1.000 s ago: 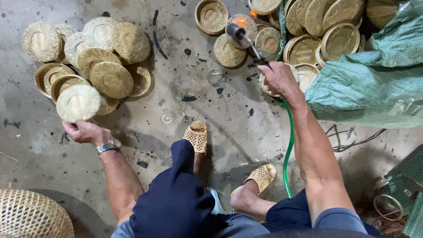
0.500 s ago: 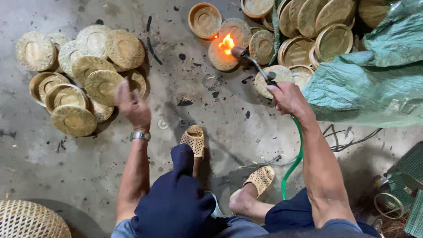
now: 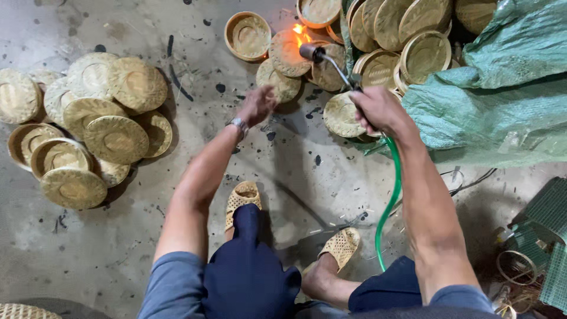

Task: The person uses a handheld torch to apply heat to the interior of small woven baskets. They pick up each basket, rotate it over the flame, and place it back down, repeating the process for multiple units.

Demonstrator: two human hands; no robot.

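The right hand (image 3: 378, 109) has its fingers wrapped tight around the handle of a metal gas torch (image 3: 328, 62) fed by a thin green hose (image 3: 391, 195), which runs back past the right forearm towards the knees. The torch nozzle points away from the person, and its orange flame (image 3: 300, 34) plays on a round woven bamboo tray (image 3: 286, 52) lying upside down on the concrete floor (image 3: 177, 236). The left hand (image 3: 257, 105), a metal watch (image 3: 239, 125) on its wrist, reaches out just beside another small round woven tray (image 3: 277, 82); its fingers are loosely curled and half open, holding nothing, and I cannot tell whether they touch the tray. A pile of similar woven trays (image 3: 88, 130) lies well apart to the left, and more trays (image 3: 401, 35) are stacked beyond the torch beside a crumpled green woven sack (image 3: 502, 100).
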